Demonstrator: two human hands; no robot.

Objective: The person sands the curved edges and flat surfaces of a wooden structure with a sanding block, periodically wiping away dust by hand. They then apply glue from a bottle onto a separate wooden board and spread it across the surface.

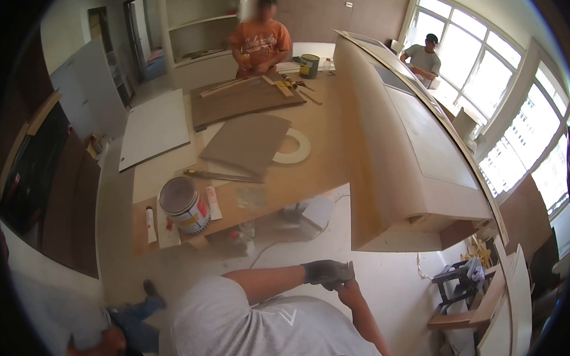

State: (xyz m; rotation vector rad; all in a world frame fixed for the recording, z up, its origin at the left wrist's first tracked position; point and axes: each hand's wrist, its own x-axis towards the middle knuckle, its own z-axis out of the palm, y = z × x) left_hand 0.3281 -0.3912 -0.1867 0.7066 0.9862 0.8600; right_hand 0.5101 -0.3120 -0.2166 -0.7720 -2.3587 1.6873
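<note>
My left hand [325, 274] wears a dark grey work glove and lies in front of my grey shirt. My right hand [348, 289], which looks bare, meets it at the glove's finger end. The right fingers look closed around the end of the glove; the left fingers are hidden in the glove and by the overlap. Both hands are apart from the workbench [325, 170]. Beyond them to the right stands a large curved wooden panel unit [375, 150]. An open paint can [184, 206] stands at the bench's near left corner.
On the bench lie brown boards [249, 141], a white tape roll [296, 146], a tube [151, 225] and a second can [309, 66]. A person in orange [261, 44] stands behind it; another [425, 57] is by the windows. A third person's arm [99, 354] shows at lower left.
</note>
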